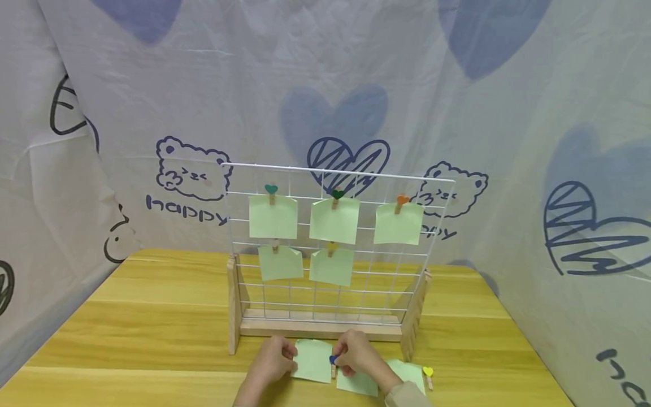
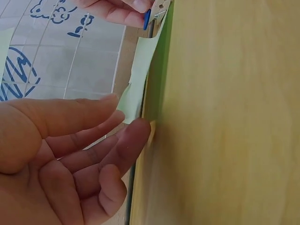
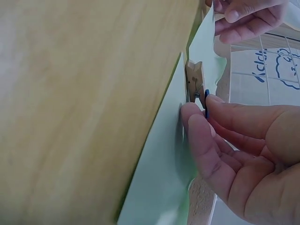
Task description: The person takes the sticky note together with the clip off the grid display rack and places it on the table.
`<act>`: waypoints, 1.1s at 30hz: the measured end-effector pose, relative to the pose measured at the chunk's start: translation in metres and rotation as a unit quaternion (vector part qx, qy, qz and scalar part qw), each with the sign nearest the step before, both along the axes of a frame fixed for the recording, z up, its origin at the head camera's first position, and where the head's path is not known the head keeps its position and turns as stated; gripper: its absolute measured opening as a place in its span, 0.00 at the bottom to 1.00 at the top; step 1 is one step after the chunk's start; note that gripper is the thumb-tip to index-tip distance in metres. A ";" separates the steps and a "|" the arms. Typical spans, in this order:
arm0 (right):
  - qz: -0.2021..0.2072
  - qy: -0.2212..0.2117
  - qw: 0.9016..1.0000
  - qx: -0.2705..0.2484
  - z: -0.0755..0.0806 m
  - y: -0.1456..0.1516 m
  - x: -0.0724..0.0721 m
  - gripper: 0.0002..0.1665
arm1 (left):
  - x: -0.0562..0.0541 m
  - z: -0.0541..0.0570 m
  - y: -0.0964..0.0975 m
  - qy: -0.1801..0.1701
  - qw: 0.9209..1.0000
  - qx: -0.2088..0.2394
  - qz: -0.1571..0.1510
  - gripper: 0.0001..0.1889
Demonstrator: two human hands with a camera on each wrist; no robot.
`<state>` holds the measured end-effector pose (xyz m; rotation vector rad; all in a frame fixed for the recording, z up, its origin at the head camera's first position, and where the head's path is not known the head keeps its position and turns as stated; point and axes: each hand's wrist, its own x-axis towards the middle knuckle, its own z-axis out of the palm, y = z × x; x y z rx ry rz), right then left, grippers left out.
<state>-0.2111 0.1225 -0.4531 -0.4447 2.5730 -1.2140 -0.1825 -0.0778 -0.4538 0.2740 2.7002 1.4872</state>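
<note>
In the head view, your left hand (image 1: 273,360) was at the left edge of a note (image 1: 312,362), just in front of the rack (image 1: 320,329), with table (image 1: 142,322) stretching leftward; your right hand (image 1: 359,354) pinched a blue peg (image 1: 333,360) by the note's right edge. Left wrist view: whether your left hand gripped it, I could not tell. Right wrist view: the peg's wooden end projected past your grip, beside a second note (image 3: 161,150).
</note>
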 end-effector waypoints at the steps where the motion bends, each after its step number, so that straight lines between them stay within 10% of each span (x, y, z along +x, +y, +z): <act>1: 0.000 0.000 1.000 -0.002 0.000 0.000 0.000 0.08 | 0.000 0.000 0.000 0.002 1.000 -0.004 0.001 0.07; 11: -0.003 -0.013 1.000 -0.023 -0.001 0.002 0.001 0.06 | 0.002 0.006 0.003 0.023 0.998 -0.060 0.013 0.08; 33: 0.016 0.033 0.999 0.003 0.048 0.017 -0.005 0.09 | -0.012 0.027 0.017 0.085 0.996 0.015 -0.024 0.06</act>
